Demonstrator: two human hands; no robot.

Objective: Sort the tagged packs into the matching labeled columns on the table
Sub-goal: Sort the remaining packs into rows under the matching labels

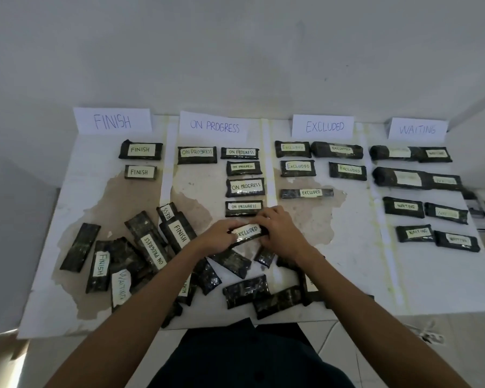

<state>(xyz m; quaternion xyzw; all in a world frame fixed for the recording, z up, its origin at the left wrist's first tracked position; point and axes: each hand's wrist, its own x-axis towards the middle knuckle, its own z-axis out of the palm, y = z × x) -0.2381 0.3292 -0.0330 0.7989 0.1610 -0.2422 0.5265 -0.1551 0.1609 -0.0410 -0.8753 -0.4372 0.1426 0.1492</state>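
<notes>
Both hands met just below the centre of the frame. The left hand (217, 237) and the right hand (279, 233) each had fingers curled round one end of a dark pack (248, 233) whose white tag read EXCLUDED. The pack sat between them, slightly tilted, over the white table (347, 275), just below the lowest pack of the ON PROGRESS column. Whether it touched the tabletop could not be told.

Four paper signs stood along the table's far edge: the FINISH sign (112, 121) at upper left, then the ON PROGRESS sign (214, 126), the EXCLUDED sign (324, 126) and the WAITING sign (417, 129) at upper right. Pale strips (265, 163) divided the columns.

Two packs lay under FINISH, five under ON PROGRESS and five under EXCLUDED. More lay in pairs under WAITING, where the tags were faint.

A loose heap of packs (140, 228) spread across the lower left and lower centre of the table, lying at mixed angles and overlapping. Tags there read FINISH, ON PROGRESS and WAITING, and others showed only dark wrapping. The forearms crossed part of this heap.
</notes>
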